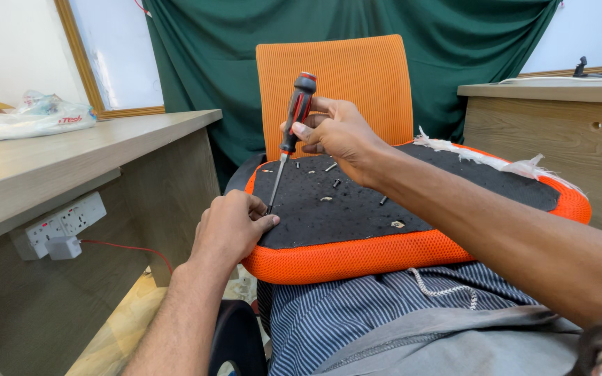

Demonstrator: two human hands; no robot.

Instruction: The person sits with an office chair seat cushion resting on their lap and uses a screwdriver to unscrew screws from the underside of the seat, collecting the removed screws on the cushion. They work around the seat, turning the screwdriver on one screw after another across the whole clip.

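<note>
**Seat cushion laid across lap between two desks**

A seat cushion is laid across the person's lap, underside up, with a chair backrest stood behind it. Loose screws are scattered on the upturned underside. A screwdriver is held upright near the cushion's front left corner by the right hand; the left hand is rested at that corner. One desk is placed to the left, with a plastic bag on it, another desk to the right.

Even, bright daylight, strongest at upper left and upper right of the frame. Shadows soft. Focus sharp at centre; wide-angle bending at edges; lower right corner blurred.
</note>
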